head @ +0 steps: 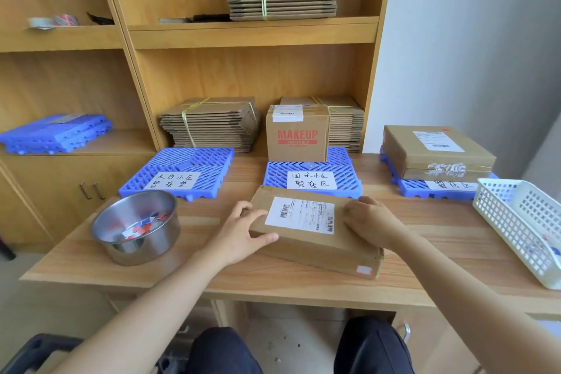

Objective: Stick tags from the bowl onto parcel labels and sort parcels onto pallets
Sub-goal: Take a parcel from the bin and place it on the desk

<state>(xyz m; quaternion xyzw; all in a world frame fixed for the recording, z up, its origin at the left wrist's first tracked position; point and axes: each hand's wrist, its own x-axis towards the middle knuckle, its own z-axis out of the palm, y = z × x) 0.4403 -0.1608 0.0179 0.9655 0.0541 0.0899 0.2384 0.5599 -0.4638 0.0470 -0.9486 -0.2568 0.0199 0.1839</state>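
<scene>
A flat brown parcel [315,240] lies on the desk in front of me, its white shipping label [300,215] facing up. My left hand [243,231] grips its left end, thumb on top. My right hand [370,222] presses on its right end. A steel bowl [136,228] with red, white and blue tags stands to the left. Three blue pallets with handwritten signs sit behind: the left pallet [179,173] bare, the middle pallet [312,179] bearing a MAKEUP box [297,136], the right pallet [437,185] bearing a flat parcel [434,152].
A white plastic basket [522,222] sits at the desk's right edge. Bundles of flattened cardboard [209,124] fill the wooden shelves behind. Spare blue pallets [54,133] are stacked on the left shelf, with tape rolls [51,21] above. My knees are under the desk's front edge.
</scene>
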